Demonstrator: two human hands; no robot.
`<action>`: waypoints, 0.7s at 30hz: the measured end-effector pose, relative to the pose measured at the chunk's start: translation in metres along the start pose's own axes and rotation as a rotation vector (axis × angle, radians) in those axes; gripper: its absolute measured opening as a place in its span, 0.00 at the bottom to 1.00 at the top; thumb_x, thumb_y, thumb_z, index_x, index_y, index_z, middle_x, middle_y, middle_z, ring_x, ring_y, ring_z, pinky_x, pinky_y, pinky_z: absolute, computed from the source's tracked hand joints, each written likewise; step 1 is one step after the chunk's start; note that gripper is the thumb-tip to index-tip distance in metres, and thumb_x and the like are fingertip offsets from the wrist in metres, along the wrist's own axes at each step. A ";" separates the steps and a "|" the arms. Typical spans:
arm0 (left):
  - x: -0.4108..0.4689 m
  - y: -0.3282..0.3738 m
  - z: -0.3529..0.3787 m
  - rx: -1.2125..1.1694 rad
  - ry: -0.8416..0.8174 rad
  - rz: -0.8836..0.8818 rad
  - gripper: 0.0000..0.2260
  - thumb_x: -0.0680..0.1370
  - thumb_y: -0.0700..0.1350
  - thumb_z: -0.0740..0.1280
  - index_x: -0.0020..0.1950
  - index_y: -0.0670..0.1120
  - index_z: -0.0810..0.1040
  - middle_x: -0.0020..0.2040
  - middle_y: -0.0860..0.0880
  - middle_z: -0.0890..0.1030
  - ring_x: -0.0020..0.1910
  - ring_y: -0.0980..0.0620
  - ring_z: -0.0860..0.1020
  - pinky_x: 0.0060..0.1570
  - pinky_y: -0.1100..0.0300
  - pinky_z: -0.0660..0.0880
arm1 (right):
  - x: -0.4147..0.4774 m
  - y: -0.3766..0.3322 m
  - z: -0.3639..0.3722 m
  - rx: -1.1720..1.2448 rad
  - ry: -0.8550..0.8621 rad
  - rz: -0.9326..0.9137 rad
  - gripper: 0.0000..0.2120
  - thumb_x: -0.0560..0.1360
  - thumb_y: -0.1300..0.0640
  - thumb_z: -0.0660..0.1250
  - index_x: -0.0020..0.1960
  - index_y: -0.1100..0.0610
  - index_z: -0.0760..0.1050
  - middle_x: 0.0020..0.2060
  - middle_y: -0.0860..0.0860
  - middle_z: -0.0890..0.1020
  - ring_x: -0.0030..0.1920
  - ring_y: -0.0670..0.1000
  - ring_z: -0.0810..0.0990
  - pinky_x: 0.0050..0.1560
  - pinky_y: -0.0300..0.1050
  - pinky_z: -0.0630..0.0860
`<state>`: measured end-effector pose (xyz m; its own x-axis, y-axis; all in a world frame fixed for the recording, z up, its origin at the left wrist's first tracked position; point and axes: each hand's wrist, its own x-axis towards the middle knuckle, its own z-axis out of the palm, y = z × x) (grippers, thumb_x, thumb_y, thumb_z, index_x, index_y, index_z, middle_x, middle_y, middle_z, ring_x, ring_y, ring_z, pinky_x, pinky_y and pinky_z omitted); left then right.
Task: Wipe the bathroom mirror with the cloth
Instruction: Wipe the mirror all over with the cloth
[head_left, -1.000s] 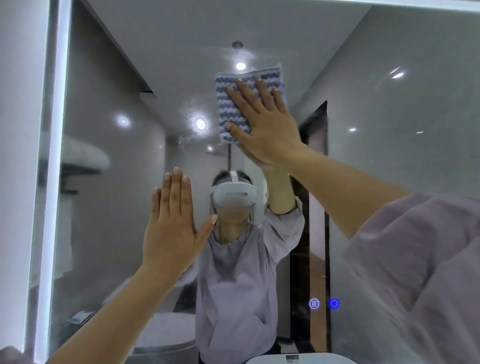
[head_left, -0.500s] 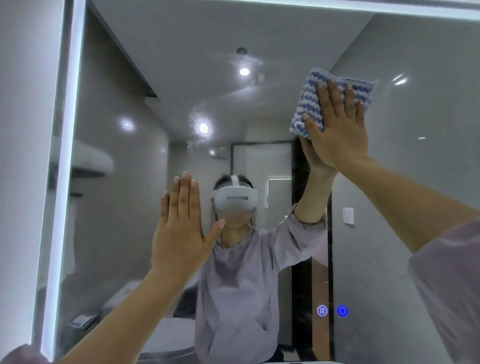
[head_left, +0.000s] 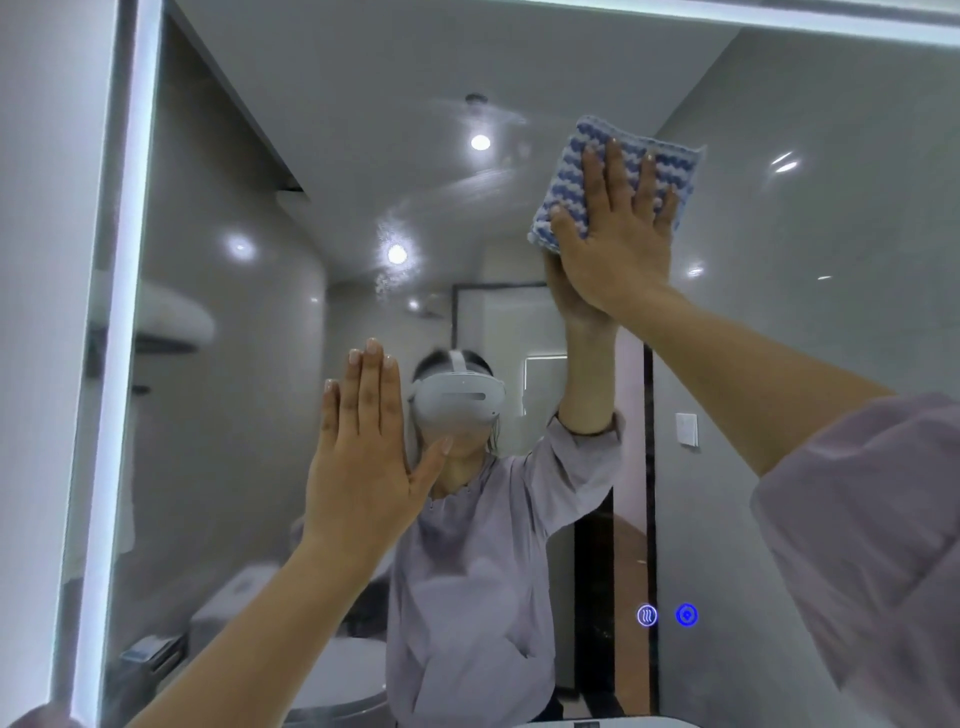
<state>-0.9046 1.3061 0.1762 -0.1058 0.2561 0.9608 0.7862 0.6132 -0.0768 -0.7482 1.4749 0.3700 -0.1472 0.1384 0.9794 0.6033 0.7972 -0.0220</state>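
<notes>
Wiping high up on the mirror (head_left: 234, 467), a bit right of the middle. Pressing the cloth (head_left: 683, 161) flat on the glass with the right hand (head_left: 618, 249), fingers (head_left: 615, 176) straight and spread, not curled round it. Holding the left hand (head_left: 363, 467) up lower down and to the left, fingers straight and close together, thumb out, gripping nothing. Hard to tell whether touching the glass or just near it.

Looks soft, thin and light, folded into a small square with blue and white wavy stripes. Will bend and bunch up easily, so best laid flat under the whole palm, with the hand on the middle and not on a corner. Could slip down the smooth glass if pressed too lightly, so push firmly. No need to push very hard, though: stiff, slippery glass, and breakable.

Seems only partway done, with lots of glass lower down and near the two little blue buttons (head_left: 667, 616) likely yet to wipe.
</notes>
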 end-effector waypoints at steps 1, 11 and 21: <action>0.000 0.000 0.000 -0.002 0.003 -0.001 0.39 0.78 0.65 0.44 0.78 0.36 0.46 0.79 0.39 0.47 0.78 0.42 0.46 0.77 0.50 0.43 | 0.001 -0.008 0.000 -0.008 -0.008 -0.024 0.32 0.81 0.39 0.44 0.78 0.52 0.37 0.78 0.51 0.40 0.77 0.58 0.36 0.74 0.59 0.33; 0.001 0.002 0.002 0.009 0.020 -0.017 0.39 0.79 0.64 0.44 0.77 0.35 0.49 0.78 0.38 0.50 0.78 0.41 0.49 0.76 0.46 0.49 | -0.004 -0.110 0.019 -0.086 -0.068 -0.382 0.33 0.80 0.37 0.44 0.79 0.51 0.39 0.79 0.50 0.42 0.77 0.58 0.37 0.72 0.58 0.30; 0.001 -0.002 0.007 0.021 0.022 0.004 0.39 0.79 0.65 0.44 0.77 0.35 0.48 0.79 0.38 0.49 0.78 0.41 0.48 0.77 0.47 0.47 | 0.005 -0.072 0.005 -0.086 -0.077 -0.467 0.33 0.80 0.36 0.47 0.79 0.48 0.41 0.79 0.48 0.44 0.78 0.55 0.39 0.75 0.54 0.35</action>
<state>-0.9104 1.3108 0.1757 -0.0894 0.2422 0.9661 0.7733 0.6282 -0.0859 -0.7964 1.4213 0.3753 -0.4737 -0.1773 0.8627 0.5208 0.7335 0.4368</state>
